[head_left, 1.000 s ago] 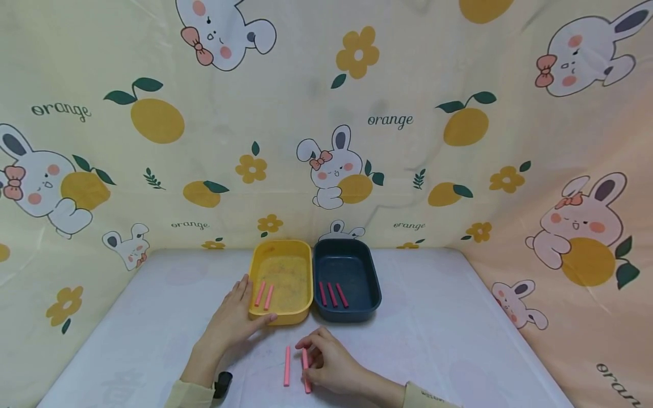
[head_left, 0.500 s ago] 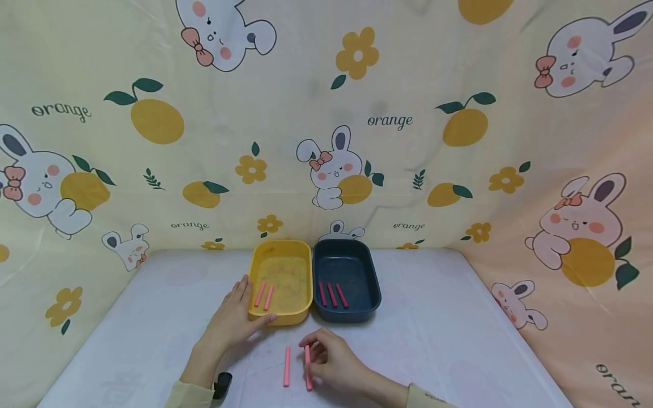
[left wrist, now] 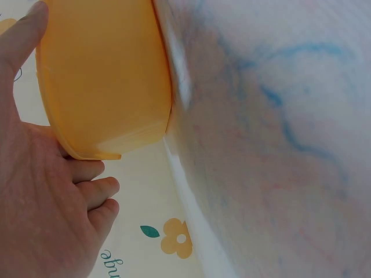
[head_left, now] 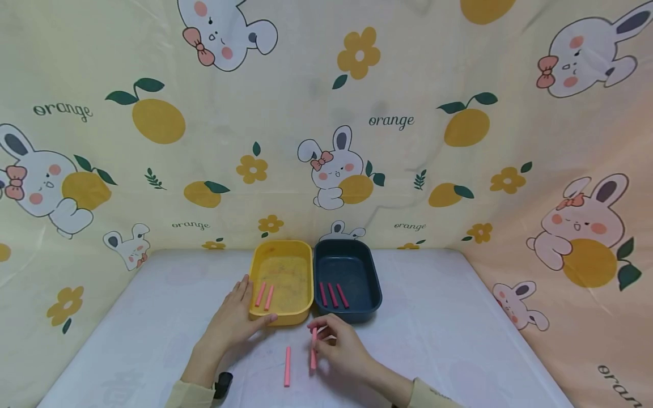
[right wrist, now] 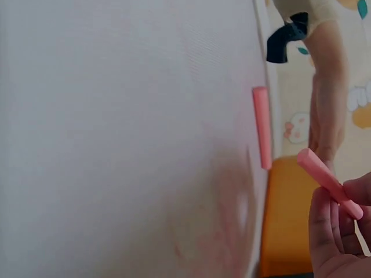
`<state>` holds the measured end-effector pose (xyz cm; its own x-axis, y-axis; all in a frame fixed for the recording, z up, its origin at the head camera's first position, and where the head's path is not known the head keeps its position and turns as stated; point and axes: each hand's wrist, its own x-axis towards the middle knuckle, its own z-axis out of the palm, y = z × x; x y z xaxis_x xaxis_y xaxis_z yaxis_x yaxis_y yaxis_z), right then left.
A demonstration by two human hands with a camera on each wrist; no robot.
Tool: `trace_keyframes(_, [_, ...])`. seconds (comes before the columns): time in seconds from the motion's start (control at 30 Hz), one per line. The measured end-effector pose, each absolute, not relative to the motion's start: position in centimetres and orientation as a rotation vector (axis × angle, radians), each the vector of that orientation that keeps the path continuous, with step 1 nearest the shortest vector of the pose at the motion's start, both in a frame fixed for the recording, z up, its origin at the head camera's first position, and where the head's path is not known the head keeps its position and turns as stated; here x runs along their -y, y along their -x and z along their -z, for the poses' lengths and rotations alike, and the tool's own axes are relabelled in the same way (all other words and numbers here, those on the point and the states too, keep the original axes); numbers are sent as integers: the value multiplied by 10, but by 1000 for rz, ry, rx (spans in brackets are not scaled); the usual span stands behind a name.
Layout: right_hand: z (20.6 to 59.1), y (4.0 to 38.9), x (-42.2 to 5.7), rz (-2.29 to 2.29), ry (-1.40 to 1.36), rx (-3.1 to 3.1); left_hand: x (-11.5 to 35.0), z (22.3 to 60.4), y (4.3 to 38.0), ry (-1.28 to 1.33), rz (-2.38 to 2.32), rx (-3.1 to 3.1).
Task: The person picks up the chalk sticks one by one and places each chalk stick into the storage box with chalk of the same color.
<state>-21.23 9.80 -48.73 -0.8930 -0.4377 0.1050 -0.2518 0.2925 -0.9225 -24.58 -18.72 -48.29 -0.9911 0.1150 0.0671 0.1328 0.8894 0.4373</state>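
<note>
My right hand (head_left: 343, 347) pinches a pink chalk stick (right wrist: 329, 182) between thumb and fingers, in front of the dark blue tray (head_left: 376, 300). The stick stands lengthwise in the head view, close over the table. To its left, a second pink chalk stick (head_left: 287, 367) lies on the white cloth. My left hand (head_left: 232, 317) rests against the near left corner of the yellow tray (head_left: 308, 309), its fingers along the left side and its thumb at the front rim. Two pink chalk sticks (head_left: 268, 297) lie in the yellow tray; three darker ones (head_left: 333, 295) lie in the blue tray.
Both trays stand side by side at the back of the white-covered table (head_left: 433, 340). A printed cloth (head_left: 285, 124) with rabbits and oranges hangs behind and at the sides. A black band (head_left: 223, 385) is on the left wrist.
My right hand has moved away from me and slightly right with the pink chalk stick, toward the trays. The left hand and the trays have stayed in place.
</note>
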Motion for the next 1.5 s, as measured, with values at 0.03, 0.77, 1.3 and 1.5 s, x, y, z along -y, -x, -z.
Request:
trace_keyframes(0.03, [486, 213, -98, 1672, 629, -2386, 187, 483, 246, 194, 700, 3018])
trace_keyframes(0.77, [462, 244, -87, 1861, 571, -2531, 188, 483, 246, 201, 703, 3019])
trace_keyframes(1.3, [460, 268, -69, 1954, 595, -2415, 189, 484, 246, 215, 710, 3015])
trace_keyframes(1.5, [459, 276, -62, 1979, 636, -2365, 190, 484, 247, 220, 700, 3017])
